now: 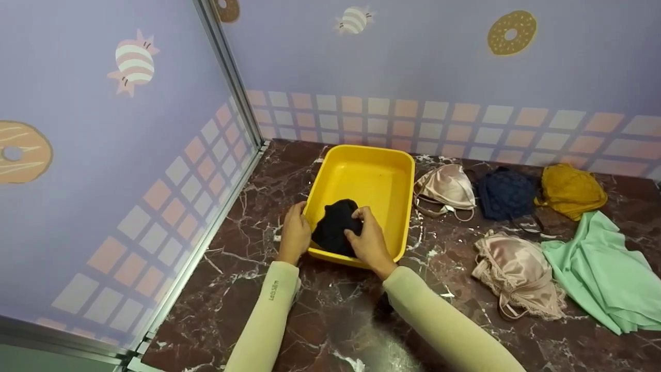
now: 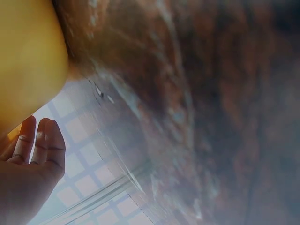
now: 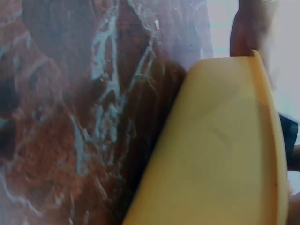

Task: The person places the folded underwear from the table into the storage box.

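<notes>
A yellow plastic tub (image 1: pixel 372 178) stands on the marble-patterned tabletop, and its outer wall (image 3: pixel 211 150) fills much of the right wrist view. In its near left corner lies a black garment (image 1: pixel 333 230), bunched up; its exact kind does not show. My right hand (image 1: pixel 372 243) reaches over the near rim and pinches the garment's right side between thumb and fingers. At the tub's left rim rests my left hand (image 1: pixel 296 232). The left wrist view shows its fingers (image 2: pixel 55 143) fairly straight, along the outside of the tub.
To the right lie a satin bra (image 1: pixel 446 188), a navy bra (image 1: pixel 506 194), a mustard bra (image 1: pixel 573 191), a lace-trimmed satin bra (image 1: pixel 521 268) and a mint-green cloth (image 1: pixel 609 274). Patterned panels (image 1: pixel 413 62) border the table at the back and left.
</notes>
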The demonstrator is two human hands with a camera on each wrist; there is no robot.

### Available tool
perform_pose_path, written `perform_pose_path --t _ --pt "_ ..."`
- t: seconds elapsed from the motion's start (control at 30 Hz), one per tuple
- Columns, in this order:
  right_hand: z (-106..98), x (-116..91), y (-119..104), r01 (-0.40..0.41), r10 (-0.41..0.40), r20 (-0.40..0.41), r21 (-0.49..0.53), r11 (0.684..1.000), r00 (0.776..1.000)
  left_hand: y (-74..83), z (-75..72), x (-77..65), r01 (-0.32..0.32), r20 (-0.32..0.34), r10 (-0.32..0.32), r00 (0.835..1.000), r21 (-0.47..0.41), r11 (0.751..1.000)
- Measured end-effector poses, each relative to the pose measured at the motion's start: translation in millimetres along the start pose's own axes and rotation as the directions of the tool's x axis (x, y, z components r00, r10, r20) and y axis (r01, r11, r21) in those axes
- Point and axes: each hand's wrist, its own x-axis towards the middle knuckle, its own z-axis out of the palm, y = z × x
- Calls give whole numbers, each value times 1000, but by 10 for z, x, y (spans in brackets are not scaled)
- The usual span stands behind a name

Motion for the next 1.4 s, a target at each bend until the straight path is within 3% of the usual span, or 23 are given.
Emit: perform_pose_path --t 0.17,0.33,0.4,0.5,0.67,0.87,1.17,1.4 --pt "-12 -2 -14 -46 60 159 -89 995 985 29 11 2 22 10 -22 1000 -10 1000" --pt "-57 24 -21 -55 123 358 -194 980 926 45 28 1 28 11 -28 1000 -5 1000" --pt "-83 34 -16 -42 135 402 -232 972 906 43 34 -1 17 3 -17 1000 -7 1000" --pt "-127 44 -2 -13 126 432 -256 967 893 38 39 -3 5 -8 -5 1000 -6 1000" --pt "-209 56 0 -23 116 408 -226 974 906 27 37 -12 2 -20 -2 1000 -16 1000" --pt "-344 61 -2 -35 91 325 -175 984 941 2 33 -27 15 -13 -15 1000 -18 1000" --pt "-714 82 -6 85 -46 256 -144 986 966 -19 5 -30 1 -20 -1 1000 -30 1000" --pt "-1046 126 25 108 -72 208 -169 980 976 -14 10 -3 -16 -33 15 999 -32 999"
